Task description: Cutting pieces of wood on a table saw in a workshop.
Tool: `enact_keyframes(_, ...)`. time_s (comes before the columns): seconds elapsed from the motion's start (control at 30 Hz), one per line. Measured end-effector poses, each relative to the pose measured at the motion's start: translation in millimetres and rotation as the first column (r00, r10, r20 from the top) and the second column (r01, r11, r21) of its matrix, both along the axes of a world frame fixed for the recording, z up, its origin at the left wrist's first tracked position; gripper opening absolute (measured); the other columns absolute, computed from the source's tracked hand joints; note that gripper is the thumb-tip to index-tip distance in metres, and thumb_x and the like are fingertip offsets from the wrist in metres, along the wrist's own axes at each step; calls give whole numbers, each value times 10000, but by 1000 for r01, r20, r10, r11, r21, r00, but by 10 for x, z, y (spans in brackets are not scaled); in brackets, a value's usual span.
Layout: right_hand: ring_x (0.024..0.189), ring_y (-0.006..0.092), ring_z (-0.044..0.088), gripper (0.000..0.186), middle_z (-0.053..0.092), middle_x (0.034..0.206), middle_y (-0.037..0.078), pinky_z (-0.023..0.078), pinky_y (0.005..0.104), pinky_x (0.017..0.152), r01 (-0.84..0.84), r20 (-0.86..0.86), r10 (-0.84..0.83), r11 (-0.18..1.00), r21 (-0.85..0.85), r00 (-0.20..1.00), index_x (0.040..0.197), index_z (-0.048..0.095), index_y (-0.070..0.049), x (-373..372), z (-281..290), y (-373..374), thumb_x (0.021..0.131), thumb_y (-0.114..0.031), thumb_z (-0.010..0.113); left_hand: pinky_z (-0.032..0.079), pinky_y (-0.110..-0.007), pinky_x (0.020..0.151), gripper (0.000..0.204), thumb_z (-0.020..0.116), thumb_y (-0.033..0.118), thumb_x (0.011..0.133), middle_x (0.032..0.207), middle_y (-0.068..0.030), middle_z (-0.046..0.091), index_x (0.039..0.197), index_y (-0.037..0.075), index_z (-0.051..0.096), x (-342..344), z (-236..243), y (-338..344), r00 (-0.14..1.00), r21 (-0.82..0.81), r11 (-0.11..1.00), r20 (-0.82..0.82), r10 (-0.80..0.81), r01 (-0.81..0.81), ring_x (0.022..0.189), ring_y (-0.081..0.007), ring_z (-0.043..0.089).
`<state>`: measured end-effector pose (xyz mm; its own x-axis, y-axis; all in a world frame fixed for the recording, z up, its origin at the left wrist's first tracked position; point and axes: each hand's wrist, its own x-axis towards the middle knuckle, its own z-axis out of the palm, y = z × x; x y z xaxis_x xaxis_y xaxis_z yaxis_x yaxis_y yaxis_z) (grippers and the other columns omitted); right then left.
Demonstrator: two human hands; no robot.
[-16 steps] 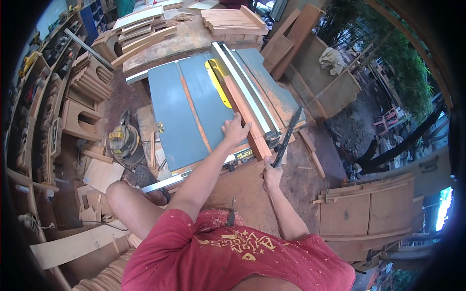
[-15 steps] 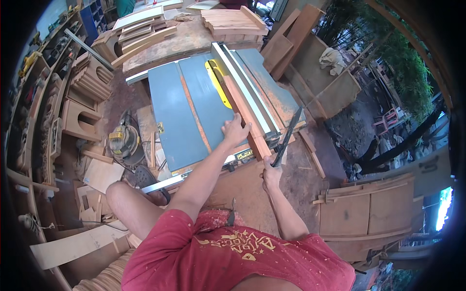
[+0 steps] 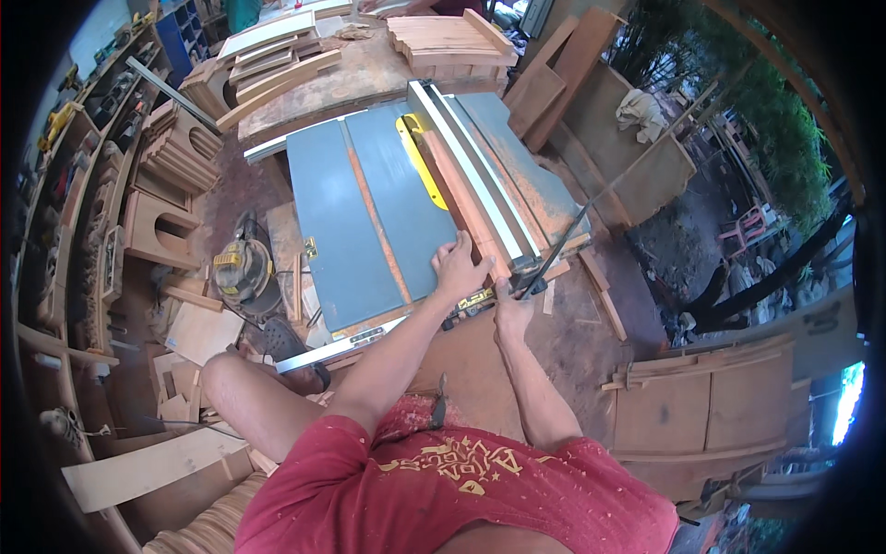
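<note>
A long reddish wooden board (image 3: pixel 471 208) lies along the fence (image 3: pixel 492 192) of a grey table saw (image 3: pixel 347 252), over the yellow throat plate (image 3: pixel 435 193). My left hand (image 3: pixel 459 272) grips the board's left side near its back end, fingers bent onto it. Just right of it, my right hand (image 3: pixel 510 314) is closed at the board's near end. A long black stick (image 3: pixel 563 247) slants up and right from beside this hand; whether it is gripped too is hard to tell. The blade is not clearly visible.
Wood stacks (image 3: pixel 450 42) sit on the bench behind the saw. A shop vacuum (image 3: pixel 242 270) is on the left, near shelves and arched wooden pieces (image 3: pixel 157 235). Boards (image 3: pixel 554 92) lean at the back right; panels (image 3: pixel 660 415) stand lower right. My bent leg is beside the saw.
The board has slid forward along the fence, with my right hand moving up behind it. My left hand has shifted back toward the near end. The view has moved slightly.
</note>
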<state>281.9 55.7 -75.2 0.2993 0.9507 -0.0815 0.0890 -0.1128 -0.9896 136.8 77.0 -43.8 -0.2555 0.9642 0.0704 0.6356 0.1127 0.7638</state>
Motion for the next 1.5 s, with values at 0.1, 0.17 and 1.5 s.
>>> enact_keyframes(0.1, 815, 142, 527, 416, 578, 923, 12, 458, 320, 760, 31, 80, -34, 999, 36, 996, 1082, 625, 7, -63, 70, 83, 869, -275, 843, 225, -534, 1145, 952, 695, 517, 869, 1403, -305, 554, 1531, -78, 357, -83, 87, 54, 998, -60, 998, 66, 4, -1, 1386, -437, 396)
enact_keyframes(0.17, 820, 150, 539, 414, 590, 921, 20, 466, 325, 775, 65, 121, -71, 997, 48, 990, 1084, 624, 7, 58, 50, 62, 873, -279, 837, 220, -535, 1145, 921, 704, 511, 874, 1397, -313, 554, 1541, -30, 373, -92, 150, 87, 994, -44, 999, 109, 11, -6, 1393, -441, 390)
enact_keyframes(1.5, 806, 538, 646, 566, 671, 850, 318, 508, 601, 794, -449, 829, 529, 794, -409, 180, 1520, 464, -134, 749, 2601, -873, 965, -72, 559, 254, -522, 1132, 855, 555, 509, 965, 1615, -224, 378, 1565, -51, 315, -562, 41, 537, 998, -51, 999, 66, -2, 6, 1363, -407, 418)
